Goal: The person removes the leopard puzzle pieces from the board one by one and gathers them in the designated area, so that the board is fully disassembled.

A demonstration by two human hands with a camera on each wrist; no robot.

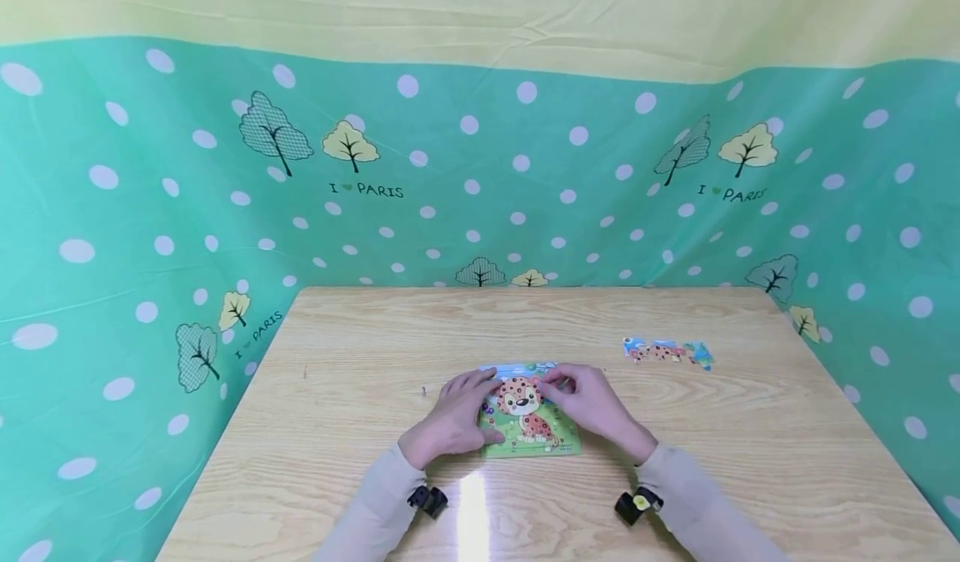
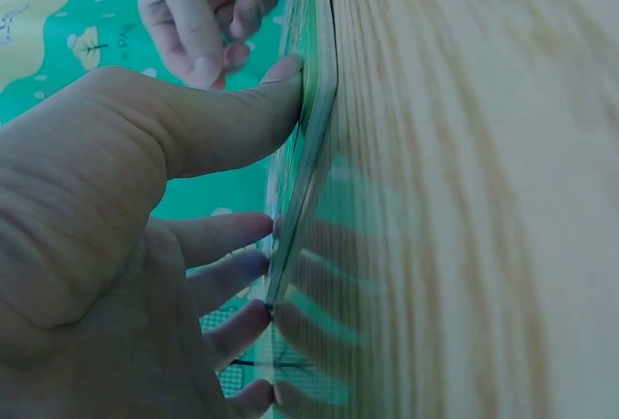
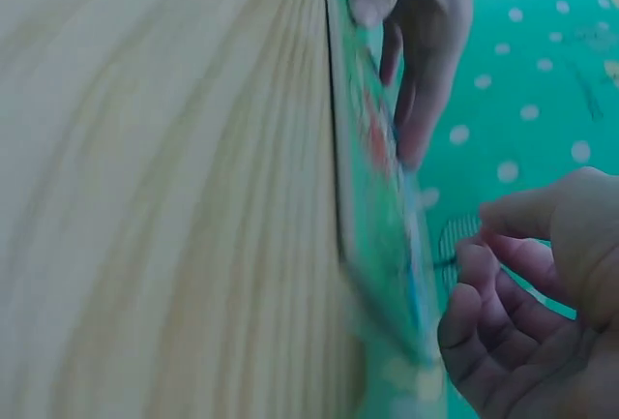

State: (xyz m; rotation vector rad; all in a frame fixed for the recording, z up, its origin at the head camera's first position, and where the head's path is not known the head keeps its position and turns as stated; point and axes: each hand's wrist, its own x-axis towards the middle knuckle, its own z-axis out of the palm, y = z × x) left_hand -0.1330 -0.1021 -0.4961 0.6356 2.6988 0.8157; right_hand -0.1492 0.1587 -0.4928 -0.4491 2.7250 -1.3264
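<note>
A flat picture board (image 1: 536, 429) with a cartoon leopard on blue and green lies on the table. My left hand (image 1: 459, 416) rests along its left side, fingers spread and fairly straight. In the left wrist view the thumb (image 2: 242, 124) presses on the board's face, and the other fingertips touch near its edge. Above the board's upper right, by the leopard's ear, my right hand (image 1: 592, 399) brings thumb and forefinger together. A small reddish piece (image 2: 221, 81) seems to show at those fingertips, mostly hidden. The right hand's other fingers (image 3: 464, 327) curl loosely.
Several loose puzzle pieces (image 1: 663, 352), blue, green and spotted, lie at the back right of the wooden table (image 1: 337, 337). A tiny dark bit (image 1: 423, 392) lies left of the board. A green dotted cloth (image 1: 465, 187) hangs behind the table and at its sides.
</note>
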